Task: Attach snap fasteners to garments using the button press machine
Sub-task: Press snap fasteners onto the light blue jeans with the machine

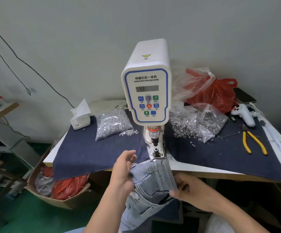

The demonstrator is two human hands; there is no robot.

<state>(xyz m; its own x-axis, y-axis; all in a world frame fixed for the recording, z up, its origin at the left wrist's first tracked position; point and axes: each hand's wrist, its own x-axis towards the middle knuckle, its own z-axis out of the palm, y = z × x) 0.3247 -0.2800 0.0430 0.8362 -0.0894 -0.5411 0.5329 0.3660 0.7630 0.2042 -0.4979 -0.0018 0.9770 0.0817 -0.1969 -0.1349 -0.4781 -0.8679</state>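
Observation:
The white servo button machine [146, 91] stands at the middle of the table, its lower die [156, 150] bare near the front edge. A light blue denim garment [153, 180] hangs in front of the table, its top edge just below the die. My left hand [122, 172] holds the garment's left edge with thumb and palm, fingers partly spread above it. My right hand [188, 189] grips the garment's right side lower down. Open bags of silver fasteners lie left [112, 123] and right [202, 125] of the machine.
Dark blue cloth [92, 152] covers the white table. Yellow-handled pliers [252, 142], a white controller [243, 113], red plastic bags [213, 91] and a tissue box [80, 118] lie on it. A cardboard box [55, 190] with red bags sits on the green floor at left.

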